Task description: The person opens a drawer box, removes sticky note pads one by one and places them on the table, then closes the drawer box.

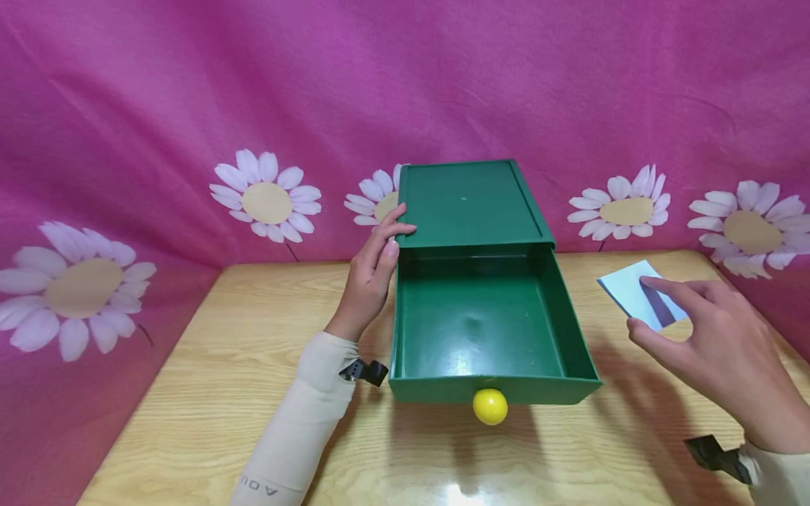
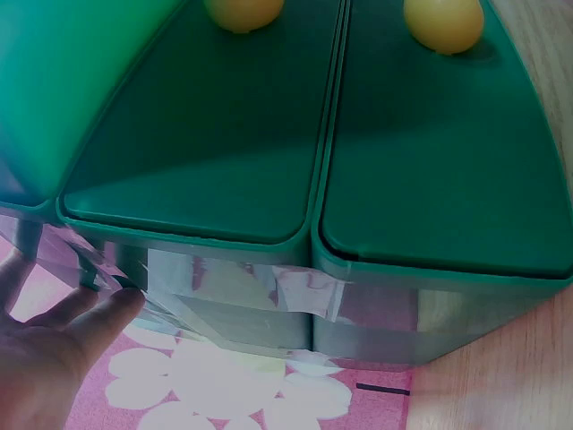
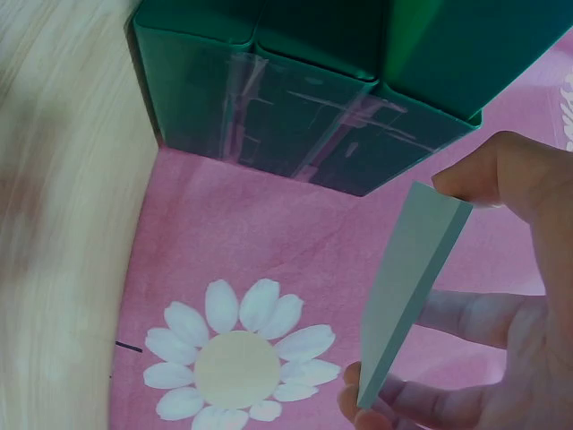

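Observation:
A green drawer unit (image 1: 468,204) has its top drawer (image 1: 474,330) pulled out toward the front, with a yellow knob (image 1: 490,407) on it. The drawer's visible inside holds nothing. My left hand (image 1: 370,277) rests against the unit's left side, fingertips on the top edge; in the left wrist view the hand (image 2: 54,349) touches the taped side (image 2: 233,296). Right of the drawer, my right hand (image 1: 728,344) pinches a light blue square pad (image 1: 633,288) in the air. The right wrist view shows the pad (image 3: 407,287) edge-on between thumb and fingers of the hand (image 3: 510,287).
The unit stands on a wooden table (image 1: 221,365) in front of a pink cloth (image 1: 443,84) printed with white daisies. Two closed lower drawers (image 2: 197,134) with yellow knobs show in the left wrist view. Clear tape (image 3: 327,148) runs along the unit's other side.

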`<state>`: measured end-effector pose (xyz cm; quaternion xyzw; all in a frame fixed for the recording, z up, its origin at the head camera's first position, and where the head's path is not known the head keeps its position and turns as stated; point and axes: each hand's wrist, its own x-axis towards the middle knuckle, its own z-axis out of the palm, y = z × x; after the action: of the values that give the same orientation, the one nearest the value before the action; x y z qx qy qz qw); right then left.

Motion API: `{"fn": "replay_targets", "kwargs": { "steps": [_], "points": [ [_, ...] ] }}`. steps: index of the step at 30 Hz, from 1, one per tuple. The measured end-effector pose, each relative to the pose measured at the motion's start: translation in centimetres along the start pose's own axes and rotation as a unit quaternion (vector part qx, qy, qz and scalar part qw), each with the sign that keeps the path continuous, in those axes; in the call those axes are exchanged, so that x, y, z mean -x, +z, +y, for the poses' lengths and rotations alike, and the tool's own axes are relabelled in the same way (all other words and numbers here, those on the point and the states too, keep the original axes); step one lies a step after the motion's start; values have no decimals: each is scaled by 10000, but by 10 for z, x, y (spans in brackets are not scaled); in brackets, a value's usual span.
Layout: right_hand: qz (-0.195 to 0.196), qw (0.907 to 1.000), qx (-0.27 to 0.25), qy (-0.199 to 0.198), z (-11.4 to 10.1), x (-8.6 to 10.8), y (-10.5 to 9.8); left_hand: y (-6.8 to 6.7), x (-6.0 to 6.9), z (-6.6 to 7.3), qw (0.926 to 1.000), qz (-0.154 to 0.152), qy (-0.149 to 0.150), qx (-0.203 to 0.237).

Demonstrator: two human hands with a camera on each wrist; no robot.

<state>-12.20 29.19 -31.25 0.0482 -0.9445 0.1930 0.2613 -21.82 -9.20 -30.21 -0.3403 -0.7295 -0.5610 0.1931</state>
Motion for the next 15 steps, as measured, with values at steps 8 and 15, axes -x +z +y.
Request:
{"fn": "replay_targets", "kwargs": {
  "steps": [8, 15],
  "points": [
    [-111, 9998, 23, 178, 12, -3, 2, 0, 0, -7, 10000, -16, -27, 12],
    [-318, 9984, 151, 434, 21, -7, 0, 1, 1, -37, 9998, 63, 116, -113]
  ]
}}
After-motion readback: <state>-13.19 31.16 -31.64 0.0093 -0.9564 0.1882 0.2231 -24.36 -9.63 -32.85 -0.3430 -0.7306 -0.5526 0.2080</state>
